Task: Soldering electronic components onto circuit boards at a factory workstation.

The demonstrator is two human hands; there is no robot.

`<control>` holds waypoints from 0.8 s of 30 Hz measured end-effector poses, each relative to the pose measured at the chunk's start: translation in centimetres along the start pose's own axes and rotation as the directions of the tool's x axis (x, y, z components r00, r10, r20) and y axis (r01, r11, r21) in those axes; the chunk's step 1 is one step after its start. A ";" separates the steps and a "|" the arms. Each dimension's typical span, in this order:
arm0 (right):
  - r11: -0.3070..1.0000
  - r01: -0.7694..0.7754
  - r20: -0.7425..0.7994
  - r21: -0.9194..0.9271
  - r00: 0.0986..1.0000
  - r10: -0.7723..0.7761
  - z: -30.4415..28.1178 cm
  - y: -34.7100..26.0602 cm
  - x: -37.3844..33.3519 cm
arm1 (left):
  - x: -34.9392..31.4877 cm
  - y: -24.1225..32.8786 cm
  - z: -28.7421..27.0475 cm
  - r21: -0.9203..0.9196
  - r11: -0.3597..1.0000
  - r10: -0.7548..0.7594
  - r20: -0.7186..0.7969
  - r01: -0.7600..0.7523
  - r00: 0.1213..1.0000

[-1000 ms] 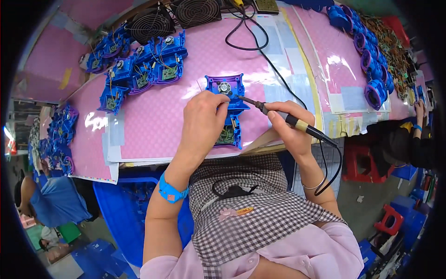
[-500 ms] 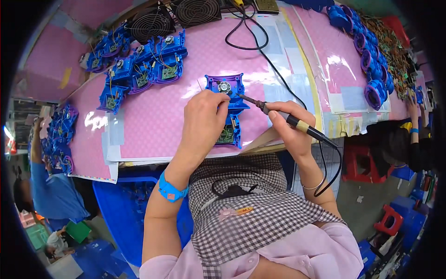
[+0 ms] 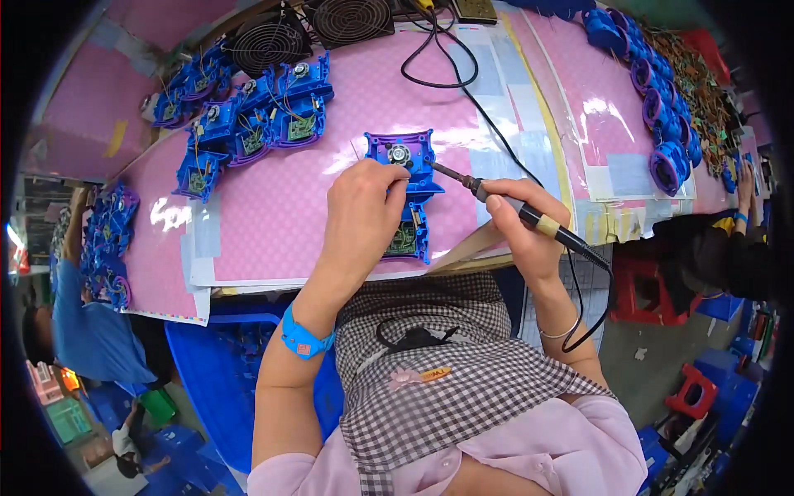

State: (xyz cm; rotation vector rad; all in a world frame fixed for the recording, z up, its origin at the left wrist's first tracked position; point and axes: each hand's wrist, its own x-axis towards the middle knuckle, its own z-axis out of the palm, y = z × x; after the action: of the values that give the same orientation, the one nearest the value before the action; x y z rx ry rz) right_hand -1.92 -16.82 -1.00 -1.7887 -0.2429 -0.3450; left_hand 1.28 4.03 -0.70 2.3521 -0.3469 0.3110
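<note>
In front of me on the pink-covered table lies an opened blue and purple plastic housing (image 3: 422,183). A round speaker (image 3: 399,155) sits in its upper half, and a green circuit board (image 3: 403,240) in its lower half. My left hand (image 3: 360,207) rests over the housing's left side, thumb and fingertips pinched just below the speaker. What they pinch is hidden; a thin wire end sticks up behind the knuckles. My right hand (image 3: 529,223) grips a soldering iron (image 3: 538,221) like a pen. Its tip points left, close to the housing's right edge beside the speaker.
More opened blue housings (image 3: 248,124) stand at the left, by two black fans (image 3: 351,21). A black cable (image 3: 496,124) crosses the table on the right. Blue-purple parts (image 3: 662,124) line the far right. A blue bin (image 3: 223,364) stands below the table edge. Co-workers sit on both sides.
My right hand and the soldering iron have shifted slightly to the right, drawing the tip back from the housing. My left hand and the housing stay put. The co-workers' arms have moved.
</note>
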 end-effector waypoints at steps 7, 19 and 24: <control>1.000 -0.010 -0.011 0.001 1.000 0.010 -0.1 0.0 0.0 | 0.0 0.2 -0.1 -0.015 1.000 0.004 -0.004 -0.004 1.000; 0.998 0.022 0.036 -0.062 0.999 -0.020 0.6 0.1 0.4 | -0.1 0.1 0.1 -0.016 1.000 -0.021 -0.006 0.021 1.000; 0.998 -0.025 0.050 -0.061 0.998 0.028 0.3 -0.2 0.0 | -0.1 0.1 0.1 -0.015 1.000 -0.019 -0.005 0.019 1.000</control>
State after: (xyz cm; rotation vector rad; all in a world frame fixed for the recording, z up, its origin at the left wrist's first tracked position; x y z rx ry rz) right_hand -1.97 -16.50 -0.90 -1.8603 -0.2461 -0.2909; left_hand 1.16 3.95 -0.77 2.3380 -0.3230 0.3039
